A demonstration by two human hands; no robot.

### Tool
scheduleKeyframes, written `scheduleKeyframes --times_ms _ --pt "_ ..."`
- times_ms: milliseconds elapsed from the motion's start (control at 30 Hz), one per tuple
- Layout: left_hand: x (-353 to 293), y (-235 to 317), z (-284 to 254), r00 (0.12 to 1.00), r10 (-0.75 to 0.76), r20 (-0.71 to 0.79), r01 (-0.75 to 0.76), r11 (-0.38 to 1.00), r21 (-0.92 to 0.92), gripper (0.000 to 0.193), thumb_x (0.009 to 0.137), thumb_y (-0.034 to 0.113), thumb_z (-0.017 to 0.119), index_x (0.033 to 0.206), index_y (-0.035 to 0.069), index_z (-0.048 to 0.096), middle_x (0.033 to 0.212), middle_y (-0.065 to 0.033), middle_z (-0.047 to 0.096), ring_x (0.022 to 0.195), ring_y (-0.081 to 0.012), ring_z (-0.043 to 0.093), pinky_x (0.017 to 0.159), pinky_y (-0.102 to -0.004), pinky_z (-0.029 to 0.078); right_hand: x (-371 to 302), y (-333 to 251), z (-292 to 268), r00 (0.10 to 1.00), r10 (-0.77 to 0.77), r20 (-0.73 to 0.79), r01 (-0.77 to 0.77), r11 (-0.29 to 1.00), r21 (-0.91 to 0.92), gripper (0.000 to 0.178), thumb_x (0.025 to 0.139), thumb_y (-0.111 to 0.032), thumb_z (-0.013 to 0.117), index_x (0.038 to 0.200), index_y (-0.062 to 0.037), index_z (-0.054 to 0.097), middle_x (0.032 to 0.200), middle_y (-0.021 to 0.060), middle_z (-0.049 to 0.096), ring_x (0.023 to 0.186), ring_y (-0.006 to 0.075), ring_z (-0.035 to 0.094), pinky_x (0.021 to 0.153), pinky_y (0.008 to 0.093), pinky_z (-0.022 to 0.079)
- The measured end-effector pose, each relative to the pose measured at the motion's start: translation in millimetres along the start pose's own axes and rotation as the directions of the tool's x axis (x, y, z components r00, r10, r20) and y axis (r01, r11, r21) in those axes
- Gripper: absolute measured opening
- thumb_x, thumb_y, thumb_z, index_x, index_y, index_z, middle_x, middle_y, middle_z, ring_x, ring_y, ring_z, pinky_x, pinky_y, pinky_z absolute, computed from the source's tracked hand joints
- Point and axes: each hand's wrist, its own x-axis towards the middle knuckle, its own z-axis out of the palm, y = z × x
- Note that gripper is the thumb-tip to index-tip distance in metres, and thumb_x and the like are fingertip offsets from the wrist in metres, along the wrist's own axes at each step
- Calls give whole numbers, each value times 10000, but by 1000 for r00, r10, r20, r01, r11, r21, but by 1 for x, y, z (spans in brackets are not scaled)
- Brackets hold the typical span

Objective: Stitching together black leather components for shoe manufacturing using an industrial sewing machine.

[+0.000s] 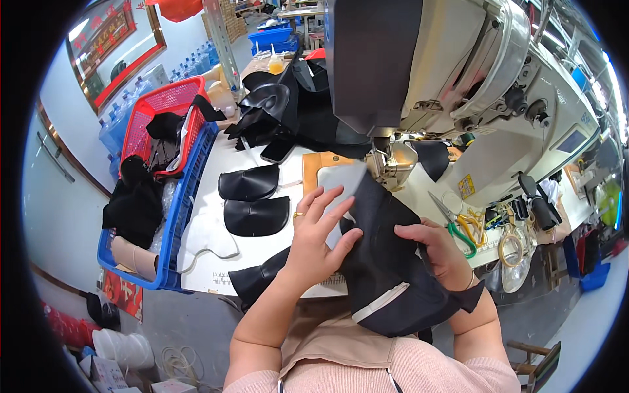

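A dark, curved shoe upper piece (386,255) with a white strip (381,302) near its lower edge hangs below the head of a sewing machine (393,160). Its far end reaches up to the presser foot area. My right hand (442,252) grips the right edge of the piece, thumb on top and the other fingers partly hidden behind it. My left hand (322,232) has its fingers spread beside the piece, over a pale grey plate (337,177), with the thumb at the piece's left edge.
Two black curved pieces (249,182) lie on the white table at left, with a black phone (277,151) behind. A blue crate (171,255) with a red basket (177,98) stands further left. Green-handled scissors (458,229) and a tape roll (510,250) are at right.
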Motion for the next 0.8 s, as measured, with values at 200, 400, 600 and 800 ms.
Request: scheduleKeyframes --times_ms 200,400,600,800 --pt "-6 -8 8 999 -26 41 30 995 -95 382 759 164 661 1118 65 577 1185 -117 535 1151 -364 422 954 -420 341 -4 2 5 995 -97 -28 93 987 -135 254 787 -110 612 984 49 600 903 125 652 773 178 654 679 281 544" --pt "-7 -9 11 998 -33 50 40 991 -129 381 764 142 651 1123 45 567 1167 -122 546 1138 -356 440 943 -409 355 3 3 -1 1000 12 -10 -12 1000 -11 265 798 -120 600 1000 52 595 919 126 649 786 182 653 687 282 543" --pt "-8 -12 13 995 -57 76 69 984 -162 385 782 143 635 1146 45 552 1163 -128 547 1139 -349 448 943 -401 356 5 4 -1 1000 11 25 -11 1000 11 277 809 -128 589 1020 50 588 935 124 646 811 187 649 712 282 537" --pt "-9 -15 15 994 -66 91 82 980 -181 385 799 150 619 1160 44 540 1163 -132 546 1139 -344 451 942 -396 357 7 3 -1 999 23 32 -23 1000 8 277 817 -133 577 1023 52 586 944 123 644 813 184 647 723 282 531"
